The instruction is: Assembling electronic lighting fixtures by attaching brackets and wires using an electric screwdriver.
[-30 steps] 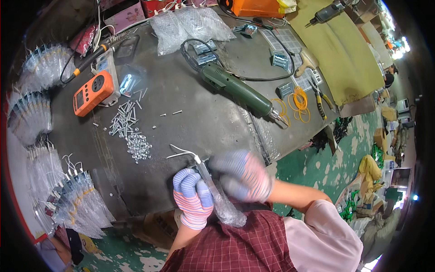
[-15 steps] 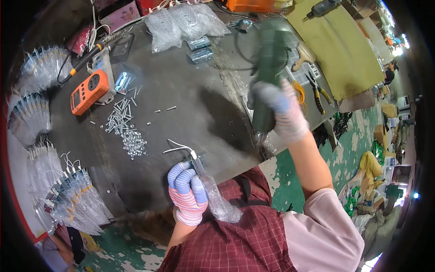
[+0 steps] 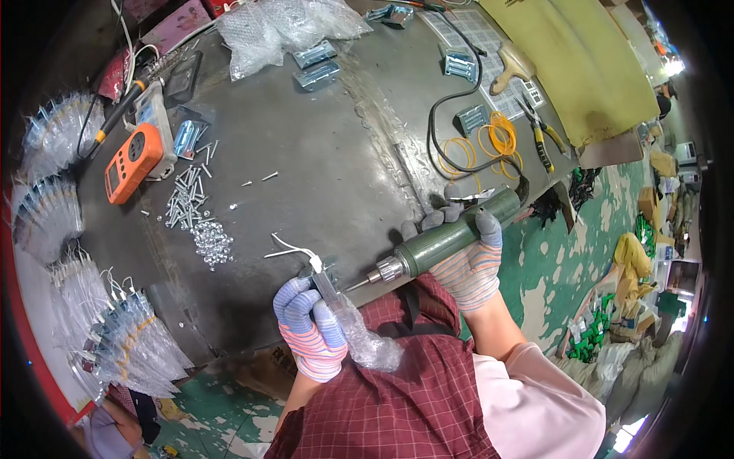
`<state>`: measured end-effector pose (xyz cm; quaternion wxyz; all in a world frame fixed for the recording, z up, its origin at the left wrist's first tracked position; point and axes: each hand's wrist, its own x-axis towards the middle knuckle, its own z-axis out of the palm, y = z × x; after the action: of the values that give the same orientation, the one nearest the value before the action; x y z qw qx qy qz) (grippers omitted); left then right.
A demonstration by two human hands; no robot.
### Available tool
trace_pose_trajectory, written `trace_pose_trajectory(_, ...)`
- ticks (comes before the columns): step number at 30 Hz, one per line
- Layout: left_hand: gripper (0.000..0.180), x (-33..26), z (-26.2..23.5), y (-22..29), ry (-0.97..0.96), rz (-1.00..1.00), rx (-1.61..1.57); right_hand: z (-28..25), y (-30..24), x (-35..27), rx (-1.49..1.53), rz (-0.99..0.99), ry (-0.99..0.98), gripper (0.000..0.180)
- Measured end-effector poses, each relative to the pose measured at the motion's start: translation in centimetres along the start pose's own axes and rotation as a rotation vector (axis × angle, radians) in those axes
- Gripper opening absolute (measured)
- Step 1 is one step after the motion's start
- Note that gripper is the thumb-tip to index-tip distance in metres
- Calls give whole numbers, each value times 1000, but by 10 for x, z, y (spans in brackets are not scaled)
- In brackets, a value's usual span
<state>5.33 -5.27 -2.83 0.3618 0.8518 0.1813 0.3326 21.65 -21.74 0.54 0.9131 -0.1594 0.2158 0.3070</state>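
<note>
My left hand (image 3: 310, 329), in a striped glove, grips a small metal part (image 3: 327, 284) wrapped in clear bubble wrap (image 3: 367, 340), with white wires (image 3: 294, 249) sticking out of its top. In my gloved right hand (image 3: 468, 260) I hold a green electric screwdriver (image 3: 447, 239). Its bit tip points left and sits right beside the metal part, at the near edge of the dark metal table (image 3: 306, 153). The tool's black cord (image 3: 447, 122) loops back over the table.
A pile of loose screws (image 3: 195, 218) lies left of centre. An orange meter (image 3: 131, 162) sits at the far left. Bubble-wrap bags (image 3: 283, 27), metal brackets (image 3: 317, 65), orange wire coils (image 3: 497, 141) and pliers (image 3: 539, 134) lie farther back. Bagged parts (image 3: 130, 340) hang along the left edge.
My right hand lifted the green screwdriver from the far right of the table and brought it down to the part in my left hand, which stayed in place.
</note>
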Motion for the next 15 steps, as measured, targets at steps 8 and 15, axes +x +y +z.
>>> trace_pose_trajectory(8,13,-7,2,-2,35,-19,-31,4,3,4,-27,19,7,26)
trace_pose_trajectory(15,11,-1,0,10,-14,-38,-16,4,4,0,6,-2,37,22)
